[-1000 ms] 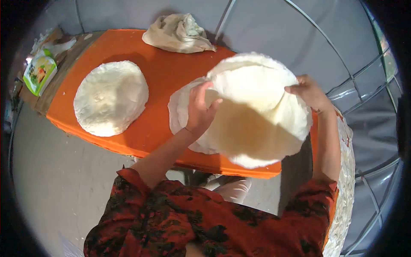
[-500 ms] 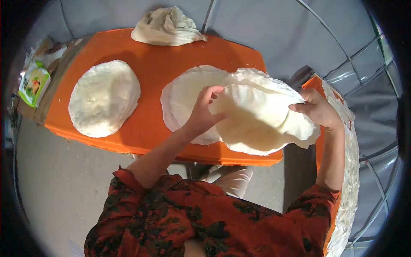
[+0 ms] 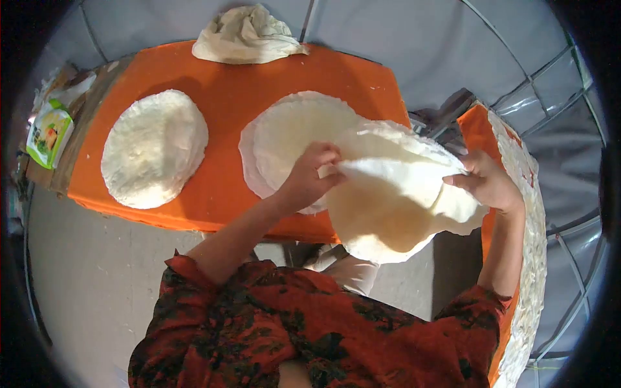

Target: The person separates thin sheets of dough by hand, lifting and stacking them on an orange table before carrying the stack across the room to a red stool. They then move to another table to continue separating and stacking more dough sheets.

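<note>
Left fingers [image 3: 328, 152] have closed on the flatbread [image 3: 381, 210]

Head view: it spans widest between the hands, over the worktop's [image 3: 226, 87] front right corner; right fingers [image 3: 460, 182] grip its right edge; its lower rim now overhangs the worktop, where half a second ago it didn't.

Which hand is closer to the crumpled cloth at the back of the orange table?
Left. The left hand is in front of the crumpled cloth, somewhat to its right; the right hand is much farther right, gripping the round sheet.
</note>
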Available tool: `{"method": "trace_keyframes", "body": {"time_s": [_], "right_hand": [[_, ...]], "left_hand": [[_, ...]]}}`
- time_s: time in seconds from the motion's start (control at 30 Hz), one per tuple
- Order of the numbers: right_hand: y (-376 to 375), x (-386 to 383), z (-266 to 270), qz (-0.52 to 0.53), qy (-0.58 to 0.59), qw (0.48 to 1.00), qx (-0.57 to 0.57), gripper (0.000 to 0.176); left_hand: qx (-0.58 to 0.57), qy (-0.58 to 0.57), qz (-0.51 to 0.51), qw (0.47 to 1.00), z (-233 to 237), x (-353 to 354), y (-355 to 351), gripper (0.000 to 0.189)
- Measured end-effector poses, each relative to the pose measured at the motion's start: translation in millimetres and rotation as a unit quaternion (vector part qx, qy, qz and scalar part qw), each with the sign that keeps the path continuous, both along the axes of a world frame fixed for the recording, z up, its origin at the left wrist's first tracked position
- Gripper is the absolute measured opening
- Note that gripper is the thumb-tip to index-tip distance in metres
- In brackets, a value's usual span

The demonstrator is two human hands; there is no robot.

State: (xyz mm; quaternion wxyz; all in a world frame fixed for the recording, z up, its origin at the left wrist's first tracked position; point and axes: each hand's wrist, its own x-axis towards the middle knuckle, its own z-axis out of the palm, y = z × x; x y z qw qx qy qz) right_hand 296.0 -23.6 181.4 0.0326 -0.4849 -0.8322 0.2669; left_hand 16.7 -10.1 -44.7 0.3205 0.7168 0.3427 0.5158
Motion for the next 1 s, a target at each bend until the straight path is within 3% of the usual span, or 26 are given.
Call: {"method": "trace_keyframes", "body": {"time_s": [0.07,0.13,0.27,0.37,0.4,0.47,0.53,0.6,0.7,0.77,0.8,0.83,0.87,0.9,0.97,1.0], "right_hand": [[-10.8,-5.5,3.7,0.020,-0.029,0.999,0.011,0.017],[-18.0,-7.0,0.7,0.024,-0.034,0.999,0.001,0.017],[-9.5,-3.7,-8.7,0.097,-0.057,0.994,-0.013,0.017],[14.8,7.6,-27.7,0.099,-0.040,0.994,-0.003,0.018],[24.7,9.1,-32.9,0.090,-0.026,0.996,0.001,0.019],[49.7,0.5,-27.8,-0.037,0.004,0.999,-0.036,0.019],[82.6,1.0,-25.3,-0.106,0.077,0.991,-0.033,0.017],[93.8,-5.2,-22.7,-0.073,0.193,0.977,0.048,0.018],[77.1,-35.1,-49.0,-0.058,0.230,0.954,0.184,0.018],[72.5,-50.1,-101.1,0.027,0.117,0.919,0.375,0.031],[68.2,-62.3,-136.7,0.034,0.096,0.913,0.395,0.036],[63.8,-74.4,-172.3,0.041,0.076,0.905,0.416,0.041],[65.8,-86.3,-222.0,0.064,0.124,0.890,0.435,0.035],[63.2,-98.5,-266.3,0.043,0.076,0.913,0.397,0.032],[61.3,-107.7,-353.7,0.027,-0.067,0.962,0.265,0.030],[58.2,-109.5,-368.5,0.018,-0.036,0.948,0.316,0.028]], "left_hand": [[0.126,0.025,0.130,0.983,13.7,-3.9,-4.8,0.022],[0.137,0.024,0.035,0.990,13.0,-11.9,7.6,0.022],[0.036,-0.021,-0.139,0.989,5.5,-13.1,21.6,0.022],[0.000,0.068,-0.133,0.989,8.1,-20.9,32.6,0.018],[-0.007,0.065,-0.122,0.990,10.6,-25.9,42.1,0.017],[-0.027,0.060,-0.100,0.993,21.5,-38.3,69.8,0.016],[0.063,0.071,0.014,0.995,66.1,-45.8,85.9,0.013],[0.228,0.088,0.099,0.965,102.1,-56.3,106.5,0.011],[0.282,0.125,0.221,0.925,135.8,-75.4,110.9,0.017],[0.244,0.084,0.226,0.939,115.1,-85.6,108.8,0.012],[0.226,0.063,0.229,0.945,97.2,-92.8,110.4,0.011],[0.191,0.133,0.267,0.935,56.0,-106.2,124.3,0.028],[0.193,0.161,0.281,0.926,9.0,-115.3,125.2,0.031],[0.195,0.189,0.293,0.917,-32.0,-121.2,117.2,0.033],[-0.038,0.212,0.359,0.908,-101.9,-118.9,73.8,0.049],[-0.067,0.185,0.403,0.894,-110.9,-103.8,40.7,0.046]]}}
